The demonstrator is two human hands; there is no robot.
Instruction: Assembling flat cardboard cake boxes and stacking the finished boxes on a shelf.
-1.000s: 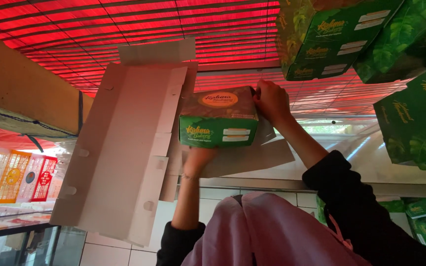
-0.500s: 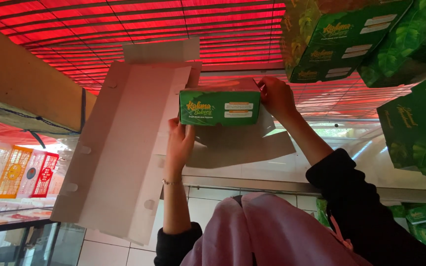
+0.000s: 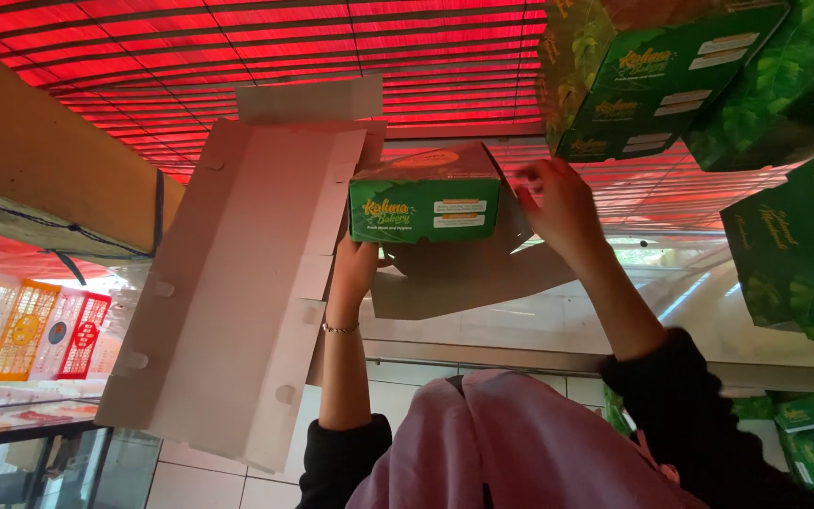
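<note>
a: where was the green cake box (image 3: 424, 193) at that point?

b: near the middle of the view, partly folded up. the person's left hand (image 3: 355, 273) was against its underside and left edge, fingers curled under it, so it looked to be propping the box. whether it truly gripped was hard to tell.

a: and the right hand (image 3: 558, 203)?

b: just to the right of the box, fingers loosely spread, touching or almost touching a brown flap (image 3: 482, 269). it held nothing firmly.

a: so what could have gone wrong?

b: the box rested on one hand only. if that hand shifted, the half-formed box might have tipped or sprung open. a flap could also have creased badly if pushed at an angle.

a: anything close by to knock?

b: the big flat white carton blank (image 3: 237, 283) lay touching on the left, and stacked green boxes (image 3: 661, 75) stood to the far right. a wide elbow might have nudged either.
</note>
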